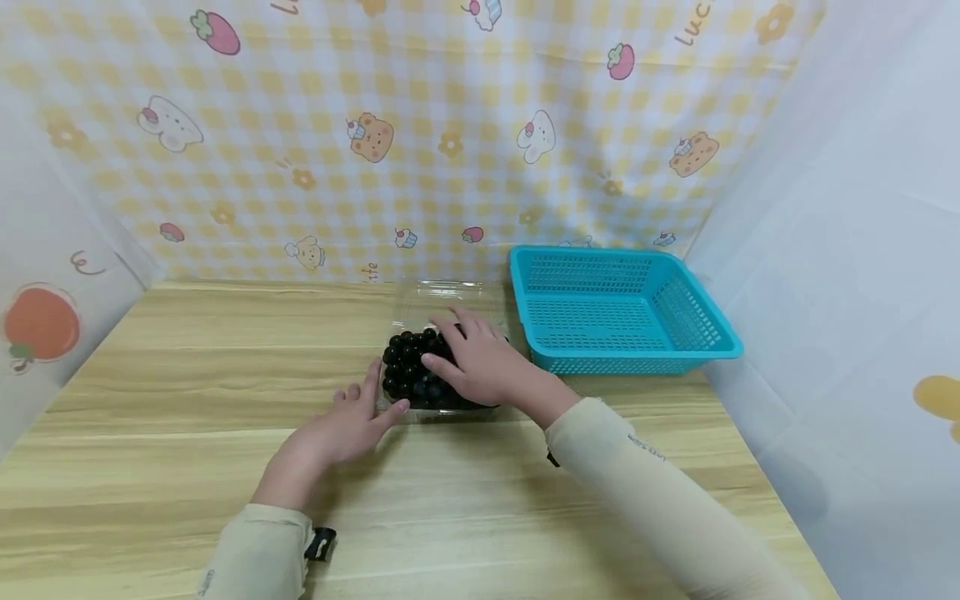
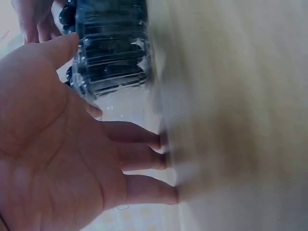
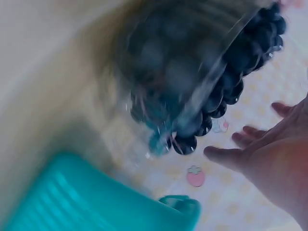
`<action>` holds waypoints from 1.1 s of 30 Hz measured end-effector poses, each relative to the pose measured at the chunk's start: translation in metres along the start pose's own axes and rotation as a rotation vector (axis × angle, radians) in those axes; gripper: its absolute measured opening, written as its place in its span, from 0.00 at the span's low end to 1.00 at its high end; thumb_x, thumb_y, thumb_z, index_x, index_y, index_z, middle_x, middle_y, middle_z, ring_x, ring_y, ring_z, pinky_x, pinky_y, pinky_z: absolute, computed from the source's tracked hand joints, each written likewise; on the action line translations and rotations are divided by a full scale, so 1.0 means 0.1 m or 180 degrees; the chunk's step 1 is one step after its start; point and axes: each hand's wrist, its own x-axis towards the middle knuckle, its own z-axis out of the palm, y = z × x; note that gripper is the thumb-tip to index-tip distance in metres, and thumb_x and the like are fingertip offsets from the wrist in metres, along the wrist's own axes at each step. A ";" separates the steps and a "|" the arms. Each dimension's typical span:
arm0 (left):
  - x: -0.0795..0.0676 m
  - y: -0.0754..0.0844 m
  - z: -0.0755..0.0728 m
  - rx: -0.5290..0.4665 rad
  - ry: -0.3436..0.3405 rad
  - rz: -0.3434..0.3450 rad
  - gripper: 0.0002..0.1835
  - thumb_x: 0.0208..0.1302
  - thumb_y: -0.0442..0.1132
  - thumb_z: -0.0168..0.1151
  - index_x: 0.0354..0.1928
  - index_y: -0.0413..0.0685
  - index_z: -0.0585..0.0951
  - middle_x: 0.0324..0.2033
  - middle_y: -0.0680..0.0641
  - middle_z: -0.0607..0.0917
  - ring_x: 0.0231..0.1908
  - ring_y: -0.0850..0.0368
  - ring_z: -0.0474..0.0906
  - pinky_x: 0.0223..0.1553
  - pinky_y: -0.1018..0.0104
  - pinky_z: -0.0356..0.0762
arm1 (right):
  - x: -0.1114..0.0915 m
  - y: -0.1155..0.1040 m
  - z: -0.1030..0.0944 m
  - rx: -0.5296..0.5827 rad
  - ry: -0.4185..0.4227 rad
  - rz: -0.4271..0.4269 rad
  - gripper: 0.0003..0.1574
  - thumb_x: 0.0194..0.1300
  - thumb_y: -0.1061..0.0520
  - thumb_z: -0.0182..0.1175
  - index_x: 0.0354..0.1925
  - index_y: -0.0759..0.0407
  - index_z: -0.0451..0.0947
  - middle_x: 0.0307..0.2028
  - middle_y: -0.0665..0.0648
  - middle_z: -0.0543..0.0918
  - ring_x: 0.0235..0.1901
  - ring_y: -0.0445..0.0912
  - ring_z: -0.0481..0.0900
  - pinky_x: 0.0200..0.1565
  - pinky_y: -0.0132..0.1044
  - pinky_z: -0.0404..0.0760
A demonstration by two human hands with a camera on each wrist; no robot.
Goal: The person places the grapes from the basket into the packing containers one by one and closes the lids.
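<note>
A clear plastic box (image 1: 420, 413) heaped with dark round grapes (image 1: 405, 367) sits on the table, its transparent lid (image 1: 450, 292) folded back toward the curtain. At the box's front left corner is my left hand (image 1: 345, 429), thumb and index finger spread along its edges. In the left wrist view the palm faces the ribbed box wall (image 2: 113, 53), and the other fingertips (image 2: 166, 192) rest on the table. Over the right part of the grapes is my right hand (image 1: 483, 367), fingers extended and spread. The right wrist view shows its fingers near the heap, gripping nothing.
A blue-green plastic basket (image 1: 630, 365) with perforated walls stands right of the box, close to my right hand. Behind the wood-grain table (image 1: 187, 400) hangs a yellow checked curtain (image 1: 450, 192). White sheets (image 1: 847, 292) flank the table on both sides.
</note>
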 end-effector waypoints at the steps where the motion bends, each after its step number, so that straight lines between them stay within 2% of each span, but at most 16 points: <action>1: 0.00 -0.01 -0.02 -0.0039 -0.0008 0.0035 0.54 0.80 0.74 0.36 0.85 0.46 0.28 0.78 0.15 0.46 0.78 0.12 0.39 0.68 0.11 0.51 | -0.03 0.01 0.01 0.0179 0.0047 0.0083 0.48 0.82 0.25 0.35 0.87 0.42 0.44 0.87 0.62 0.43 0.86 0.62 0.46 0.83 0.67 0.52; 3: -0.01 -0.01 -0.07 -0.0135 0.0004 0.0106 0.53 0.80 0.73 0.35 0.86 0.45 0.31 0.79 0.17 0.47 0.78 0.13 0.41 0.71 0.14 0.51 | -0.09 0.02 0.03 0.0429 0.0140 0.0234 0.48 0.82 0.25 0.35 0.87 0.44 0.44 0.87 0.63 0.42 0.86 0.63 0.44 0.83 0.66 0.50; 5: 0.00 0.00 -0.12 -0.0221 0.0094 0.0138 0.51 0.81 0.72 0.33 0.86 0.42 0.35 0.80 0.20 0.49 0.79 0.15 0.43 0.74 0.17 0.49 | -0.15 0.04 0.06 0.0512 0.0233 0.0347 0.49 0.83 0.25 0.35 0.87 0.46 0.45 0.87 0.64 0.42 0.86 0.64 0.43 0.84 0.66 0.49; 10: 0.11 0.11 -0.22 -0.0518 0.0614 0.0090 0.52 0.81 0.73 0.25 0.85 0.36 0.42 0.83 0.27 0.48 0.81 0.21 0.47 0.80 0.26 0.47 | -0.23 0.14 0.18 0.0417 0.0445 0.0619 0.51 0.82 0.24 0.34 0.87 0.52 0.47 0.87 0.66 0.41 0.86 0.64 0.42 0.84 0.65 0.46; 12: 0.20 0.16 -0.24 -0.0734 0.0812 0.0131 0.51 0.80 0.73 0.24 0.86 0.37 0.43 0.84 0.29 0.48 0.81 0.23 0.48 0.81 0.29 0.47 | -0.23 0.19 0.24 0.0535 0.0517 0.0754 0.53 0.82 0.24 0.33 0.87 0.53 0.45 0.87 0.66 0.40 0.87 0.64 0.41 0.84 0.65 0.50; 14: 0.30 0.21 -0.24 -0.0970 0.0921 0.0169 0.50 0.80 0.74 0.23 0.86 0.41 0.45 0.85 0.32 0.50 0.82 0.25 0.49 0.82 0.30 0.48 | -0.23 0.23 0.31 0.0762 0.0600 0.0880 0.54 0.82 0.23 0.31 0.87 0.55 0.43 0.87 0.66 0.41 0.87 0.63 0.40 0.83 0.65 0.52; 17: 0.43 0.24 -0.21 -0.1354 0.0928 0.0115 0.48 0.80 0.73 0.22 0.87 0.46 0.46 0.85 0.35 0.52 0.83 0.28 0.49 0.83 0.32 0.47 | -0.21 0.29 0.40 0.1120 0.0786 0.0997 0.55 0.83 0.24 0.29 0.87 0.59 0.42 0.86 0.66 0.44 0.87 0.62 0.41 0.84 0.62 0.53; 19: 0.48 0.24 -0.20 -0.1586 0.0932 0.0020 0.44 0.82 0.70 0.22 0.87 0.49 0.47 0.85 0.37 0.53 0.84 0.30 0.48 0.84 0.33 0.46 | -0.19 0.32 0.44 0.1345 0.0980 0.0987 0.54 0.84 0.27 0.29 0.86 0.64 0.44 0.85 0.68 0.50 0.86 0.62 0.46 0.84 0.60 0.53; 23: 0.53 0.22 -0.19 -0.1904 0.0932 -0.0052 0.36 0.87 0.58 0.27 0.87 0.48 0.49 0.86 0.38 0.52 0.85 0.33 0.44 0.85 0.36 0.44 | -0.15 0.34 0.46 0.1582 0.1297 0.0833 0.50 0.87 0.32 0.30 0.80 0.69 0.59 0.79 0.71 0.62 0.81 0.64 0.60 0.82 0.59 0.61; 27: 0.53 0.21 -0.18 -0.2012 0.0831 0.0008 0.33 0.88 0.50 0.29 0.86 0.43 0.48 0.86 0.36 0.50 0.85 0.33 0.43 0.85 0.36 0.43 | -0.13 0.33 0.47 0.1621 0.1323 0.0785 0.48 0.87 0.34 0.31 0.73 0.71 0.72 0.74 0.70 0.69 0.75 0.64 0.69 0.78 0.60 0.69; 30: 0.52 0.20 -0.17 -0.2017 0.0792 0.0057 0.33 0.88 0.48 0.29 0.86 0.41 0.46 0.85 0.34 0.50 0.85 0.32 0.44 0.85 0.36 0.44 | -0.13 0.33 0.47 0.1661 0.1331 0.0802 0.43 0.89 0.38 0.33 0.68 0.72 0.76 0.73 0.70 0.71 0.75 0.64 0.70 0.77 0.60 0.70; 32: 0.52 0.20 -0.16 -0.1954 0.0788 0.0087 0.32 0.88 0.46 0.29 0.86 0.41 0.45 0.84 0.31 0.51 0.84 0.31 0.47 0.84 0.35 0.45 | -0.13 0.33 0.48 0.1668 0.1332 0.0818 0.39 0.89 0.43 0.35 0.65 0.73 0.78 0.75 0.69 0.71 0.78 0.64 0.66 0.79 0.60 0.67; 33: 0.52 0.20 -0.16 -0.1910 0.0778 0.0095 0.32 0.88 0.46 0.29 0.86 0.42 0.44 0.84 0.30 0.52 0.80 0.30 0.58 0.82 0.34 0.53 | -0.12 0.34 0.48 0.1674 0.1322 0.0817 0.36 0.89 0.46 0.37 0.65 0.73 0.78 0.75 0.69 0.72 0.80 0.64 0.64 0.79 0.60 0.66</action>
